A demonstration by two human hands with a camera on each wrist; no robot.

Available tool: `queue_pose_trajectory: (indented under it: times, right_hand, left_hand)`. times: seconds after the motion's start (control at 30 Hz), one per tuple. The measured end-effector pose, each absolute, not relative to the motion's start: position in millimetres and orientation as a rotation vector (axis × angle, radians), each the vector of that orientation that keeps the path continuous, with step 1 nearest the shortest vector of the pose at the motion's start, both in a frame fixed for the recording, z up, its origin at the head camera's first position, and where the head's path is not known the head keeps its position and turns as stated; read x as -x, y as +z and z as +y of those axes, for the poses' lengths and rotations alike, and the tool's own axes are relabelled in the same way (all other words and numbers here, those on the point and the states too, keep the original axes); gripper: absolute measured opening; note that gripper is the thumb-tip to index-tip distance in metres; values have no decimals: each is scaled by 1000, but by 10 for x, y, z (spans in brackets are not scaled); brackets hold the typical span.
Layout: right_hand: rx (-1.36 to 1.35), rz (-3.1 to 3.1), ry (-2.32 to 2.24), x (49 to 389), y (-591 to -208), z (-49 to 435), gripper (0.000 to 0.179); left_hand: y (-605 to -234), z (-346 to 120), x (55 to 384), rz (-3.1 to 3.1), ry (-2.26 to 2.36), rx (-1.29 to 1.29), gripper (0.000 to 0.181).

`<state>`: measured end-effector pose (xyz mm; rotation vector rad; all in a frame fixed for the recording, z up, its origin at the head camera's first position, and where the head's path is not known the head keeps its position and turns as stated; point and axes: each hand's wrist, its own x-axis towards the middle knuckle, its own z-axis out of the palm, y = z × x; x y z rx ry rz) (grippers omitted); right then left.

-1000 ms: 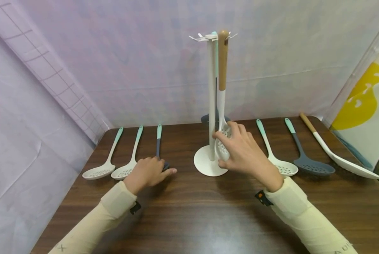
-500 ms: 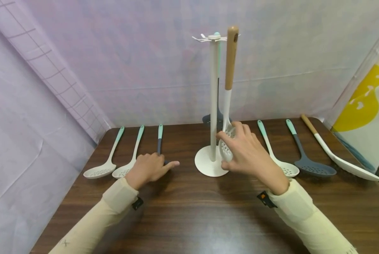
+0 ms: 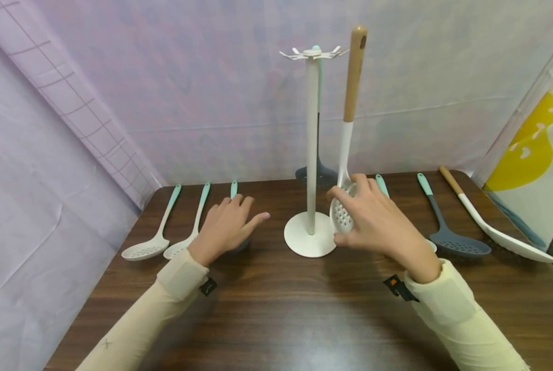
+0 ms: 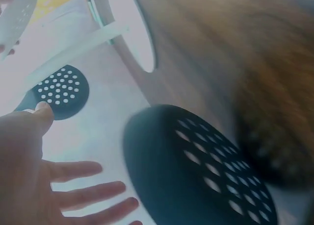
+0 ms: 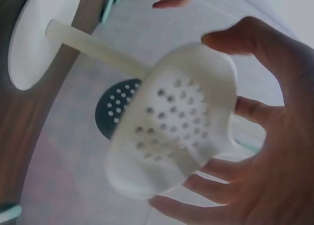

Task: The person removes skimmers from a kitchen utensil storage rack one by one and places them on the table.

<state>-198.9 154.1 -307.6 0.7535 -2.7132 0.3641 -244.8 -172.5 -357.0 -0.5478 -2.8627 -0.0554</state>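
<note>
My right hand (image 3: 383, 224) grips a white slotted spoon (image 3: 352, 82) by its perforated head, the wooden handle pointing up and leaning slightly right. In the right wrist view, thumb and fingers hold opposite edges of that white head (image 5: 171, 122). Just left of it stands a white utensil stand (image 3: 311, 139) with hooks on top. Behind its post hangs a dark grey slotted spoon (image 3: 325, 172) with a mint handle. My left hand (image 3: 225, 226), fingers spread, is over another grey slotted spoon (image 4: 162, 161) on the table, hiding most of it in the head view.
Two white slotted spoons with mint handles, an outer one (image 3: 147, 250) and an inner one (image 3: 200, 214), lie at left. On the right are a mint-handled white one (image 3: 381, 184) partly behind my hand, a grey one (image 3: 457, 242) and a wooden-handled white one (image 3: 503, 237). A cloth wall (image 3: 211, 103) backs the table.
The right hand has carried the wooden-handled slotted spoon rightward, away from the stand's hooks, and its handle now tilts right. My left hand has lifted and spread its fingers.
</note>
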Motion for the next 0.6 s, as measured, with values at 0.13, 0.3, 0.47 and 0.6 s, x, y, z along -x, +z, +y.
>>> queue_pose_trajectory:
  times: [0.13, 0.3, 0.47, 0.6]
  right_hand:
    - [-724, -2874, 425, 1962, -3032, 1621, 62]
    - [-716, -3077, 442, 1949, -3020, 1663, 60]
    - [-719, -3295, 464, 1969, -3063, 1665, 80]
    - [-723, -3424, 443, 2010, -3138, 1629, 94]
  left_hand:
    - [-3496, -1592, 2533, -2864, -187, 554, 76]
    - [-3405, -1432, 2684, -2902, -306, 590, 76]
    - [-3286, -1280, 2849, -2913, -353, 635, 68]
    - [-3229, -1166, 2963, -2922, -364, 637, 64]
